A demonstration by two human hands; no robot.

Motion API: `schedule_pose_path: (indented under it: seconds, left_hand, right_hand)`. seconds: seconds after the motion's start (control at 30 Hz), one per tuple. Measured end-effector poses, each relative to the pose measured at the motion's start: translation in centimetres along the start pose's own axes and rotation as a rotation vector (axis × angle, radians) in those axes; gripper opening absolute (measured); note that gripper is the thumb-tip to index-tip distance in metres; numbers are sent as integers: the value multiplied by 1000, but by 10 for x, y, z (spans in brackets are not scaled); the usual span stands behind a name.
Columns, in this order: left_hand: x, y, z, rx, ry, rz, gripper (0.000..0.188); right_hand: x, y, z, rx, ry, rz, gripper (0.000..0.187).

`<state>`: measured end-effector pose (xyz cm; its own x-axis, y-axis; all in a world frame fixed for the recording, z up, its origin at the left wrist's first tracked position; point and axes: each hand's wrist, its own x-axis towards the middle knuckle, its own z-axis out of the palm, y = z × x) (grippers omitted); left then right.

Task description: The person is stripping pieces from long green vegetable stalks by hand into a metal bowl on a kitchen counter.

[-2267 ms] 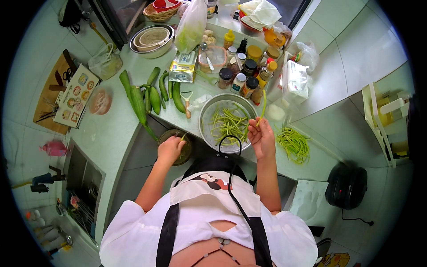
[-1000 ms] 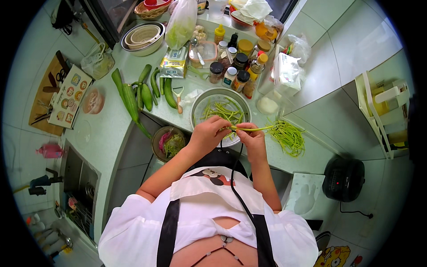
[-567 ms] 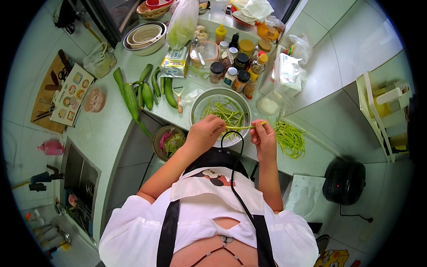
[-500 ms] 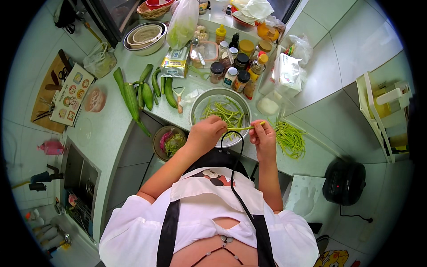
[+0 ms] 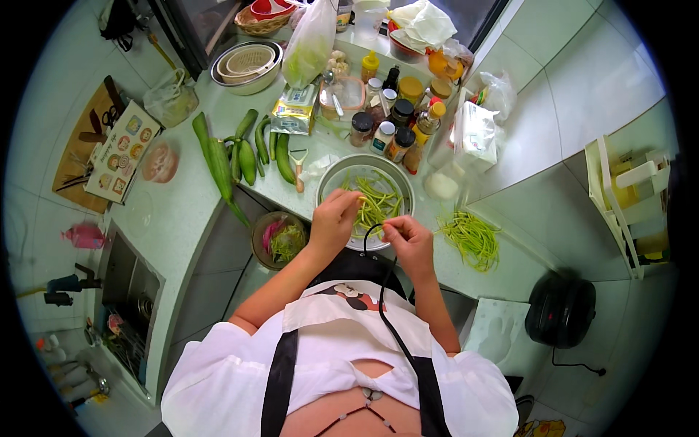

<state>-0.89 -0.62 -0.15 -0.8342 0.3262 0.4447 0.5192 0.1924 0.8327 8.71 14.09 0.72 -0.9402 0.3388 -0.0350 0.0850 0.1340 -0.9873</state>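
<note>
A round metal bowl point(image 5: 324, 191) stands near the counter's front edge with green beans point(image 5: 378, 197) loosely heaped inside. My left hand point(image 5: 335, 222) is over the bowl's left side, closed in a pinch. A short pale end of a green bean shows at its fingertips. My right hand point(image 5: 411, 244) is at the bowl's front right, thumb and fingers pressed together; what they hold, if anything, is hidden. To the right, a pile of green beans point(image 5: 472, 239) lies directly on the counter. A black cord point(image 5: 382, 291) loops up in front of the bowl.
Left of the bowl lie a peeler point(image 5: 298, 171) and several long green gourds point(image 5: 218, 162). Below the counter edge is a scrap bowl point(image 5: 258, 244) with peelings. Jars and bottles point(image 5: 400, 113) crowd the back. A sink point(image 5: 131, 284) is at left, a black cooker point(image 5: 561, 309) at right.
The bean stretched between both hands is no longer visible as one length. My right hand has moved left and down toward the bowl's front rim. My left hand has shifted slightly.
</note>
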Motion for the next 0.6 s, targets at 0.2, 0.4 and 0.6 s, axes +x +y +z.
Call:
schedule_pose_path:
  seconds: [0.2,0.4,0.6]
  left_hand:
    - [0,2,4,-164,-98,-83,18]
    - [2,11,-3,-179,-162,-62,24]
    - [2,8,-2,-158,-204,-44,21]
  right_hand:
    - [0,-9,11,-86,32,-74,11]
    - [-1,-11,12,-154,85,-114,10]
    - [-1,-10,12,-244,105,-130,10]
